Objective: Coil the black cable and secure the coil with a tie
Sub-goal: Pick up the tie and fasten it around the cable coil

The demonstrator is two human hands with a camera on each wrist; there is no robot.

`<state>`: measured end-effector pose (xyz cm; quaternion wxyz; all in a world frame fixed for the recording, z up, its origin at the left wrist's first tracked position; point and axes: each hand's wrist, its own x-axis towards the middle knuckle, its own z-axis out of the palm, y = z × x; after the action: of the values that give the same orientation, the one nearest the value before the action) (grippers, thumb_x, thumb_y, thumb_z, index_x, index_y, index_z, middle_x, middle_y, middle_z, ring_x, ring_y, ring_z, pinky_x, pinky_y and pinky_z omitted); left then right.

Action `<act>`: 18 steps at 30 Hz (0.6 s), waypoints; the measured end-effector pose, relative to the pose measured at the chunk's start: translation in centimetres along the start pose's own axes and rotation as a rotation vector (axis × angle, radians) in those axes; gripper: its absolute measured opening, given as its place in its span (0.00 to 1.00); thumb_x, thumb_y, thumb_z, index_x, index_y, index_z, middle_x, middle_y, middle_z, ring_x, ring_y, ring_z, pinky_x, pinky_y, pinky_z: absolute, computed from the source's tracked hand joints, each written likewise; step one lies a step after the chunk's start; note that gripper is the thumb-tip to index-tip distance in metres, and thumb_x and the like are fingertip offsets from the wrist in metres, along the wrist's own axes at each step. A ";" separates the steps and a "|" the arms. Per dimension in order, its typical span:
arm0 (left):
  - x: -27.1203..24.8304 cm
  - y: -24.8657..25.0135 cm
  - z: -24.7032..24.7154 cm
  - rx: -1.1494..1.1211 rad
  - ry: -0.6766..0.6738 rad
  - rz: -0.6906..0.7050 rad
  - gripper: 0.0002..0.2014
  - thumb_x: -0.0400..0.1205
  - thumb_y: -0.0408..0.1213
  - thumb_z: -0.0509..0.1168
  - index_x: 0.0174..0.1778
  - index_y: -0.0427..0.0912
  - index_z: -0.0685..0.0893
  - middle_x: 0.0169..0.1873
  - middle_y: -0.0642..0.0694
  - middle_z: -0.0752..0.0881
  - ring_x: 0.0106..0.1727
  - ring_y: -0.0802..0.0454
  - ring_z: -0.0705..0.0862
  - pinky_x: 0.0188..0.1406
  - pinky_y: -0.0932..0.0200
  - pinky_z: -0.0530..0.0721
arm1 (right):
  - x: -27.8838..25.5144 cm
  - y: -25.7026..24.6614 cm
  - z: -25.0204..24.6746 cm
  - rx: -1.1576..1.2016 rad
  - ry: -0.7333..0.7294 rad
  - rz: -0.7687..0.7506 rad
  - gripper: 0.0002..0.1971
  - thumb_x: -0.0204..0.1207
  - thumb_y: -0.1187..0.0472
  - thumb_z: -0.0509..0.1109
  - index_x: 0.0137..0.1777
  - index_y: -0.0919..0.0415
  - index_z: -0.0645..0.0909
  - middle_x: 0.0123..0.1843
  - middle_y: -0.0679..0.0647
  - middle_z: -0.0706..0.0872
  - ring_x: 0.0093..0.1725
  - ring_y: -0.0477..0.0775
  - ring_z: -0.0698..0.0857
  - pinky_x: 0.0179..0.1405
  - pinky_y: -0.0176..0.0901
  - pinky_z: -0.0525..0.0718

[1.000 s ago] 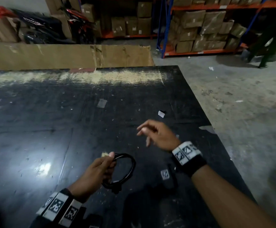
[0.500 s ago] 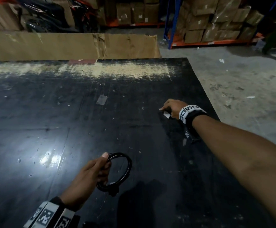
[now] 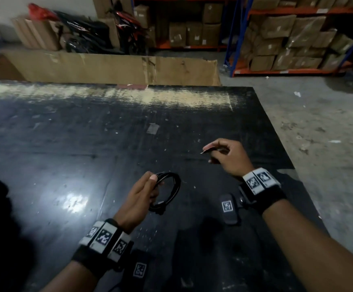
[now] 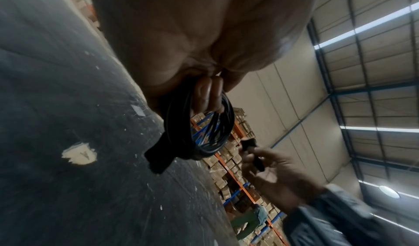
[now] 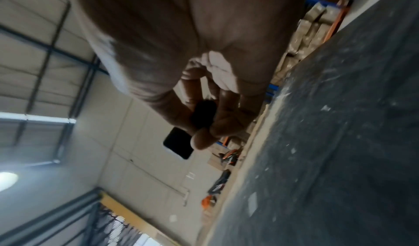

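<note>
The black cable (image 3: 172, 189) is wound into a small coil of several loops, with a plug end hanging at the bottom. My left hand (image 3: 152, 183) grips the coil's left side, thumb on top, and holds it just above the black table (image 3: 76, 148). The left wrist view shows the coil (image 4: 205, 133) hanging from my curled fingers (image 4: 207, 93). My right hand (image 3: 212, 151) hovers up and to the right of the coil, apart from it. It pinches a short flat tie (image 3: 205, 151) between thumb and fingers. The tie (image 5: 179, 143) sticks out dark past the fingertips.
A scrap of clear tape (image 3: 152, 128) lies on the table further back. The table's right edge (image 3: 280, 144) drops to a concrete floor. A cardboard sheet (image 3: 112, 67) stands behind the table, with parked motorbikes (image 3: 99, 34) and shelves of boxes (image 3: 287, 41) beyond.
My right hand reached out to the small tie lying on the table, took it, and has drawn back toward the coil. The left hand has kept its grip on the coil.
</note>
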<state>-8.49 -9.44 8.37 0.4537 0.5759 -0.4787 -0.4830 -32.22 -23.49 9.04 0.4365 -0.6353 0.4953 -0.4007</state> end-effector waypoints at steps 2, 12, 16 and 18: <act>-0.7 0.2 -0.2 0.008 -0.005 0.051 0.14 0.95 0.37 0.51 0.43 0.42 0.72 0.28 0.56 0.68 0.26 0.64 0.66 0.27 0.71 0.68 | -3.6 -2.2 1.3 0.076 -0.034 -0.028 0.14 0.79 0.79 0.68 0.49 0.62 0.91 0.48 0.59 0.91 0.32 0.44 0.89 0.38 0.35 0.90; -3.7 0.8 0.5 0.162 0.128 0.362 0.11 0.90 0.53 0.55 0.55 0.49 0.71 0.33 0.45 0.79 0.34 0.45 0.78 0.41 0.24 0.86 | -14.3 -5.3 9.1 0.454 0.265 0.374 0.08 0.70 0.78 0.78 0.39 0.69 0.83 0.31 0.63 0.90 0.25 0.53 0.90 0.27 0.38 0.88; -5.4 1.2 1.4 0.188 0.085 0.464 0.08 0.91 0.49 0.55 0.55 0.49 0.72 0.36 0.38 0.85 0.37 0.35 0.86 0.39 0.29 0.85 | -14.7 -6.7 10.5 0.667 0.329 0.439 0.06 0.71 0.79 0.77 0.41 0.71 0.84 0.36 0.66 0.91 0.27 0.54 0.91 0.27 0.39 0.90; -6.1 1.2 1.7 0.174 0.069 0.472 0.05 0.91 0.44 0.56 0.54 0.48 0.73 0.36 0.44 0.87 0.36 0.43 0.87 0.40 0.31 0.87 | -14.9 -7.3 10.8 0.746 0.343 0.452 0.07 0.73 0.78 0.75 0.38 0.69 0.84 0.33 0.62 0.91 0.27 0.51 0.91 0.26 0.36 0.88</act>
<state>-10.74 -3.65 10.08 0.5188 0.5009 -0.6240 -0.3008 -22.83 -6.30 11.63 0.6231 -0.2360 0.5084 -0.5454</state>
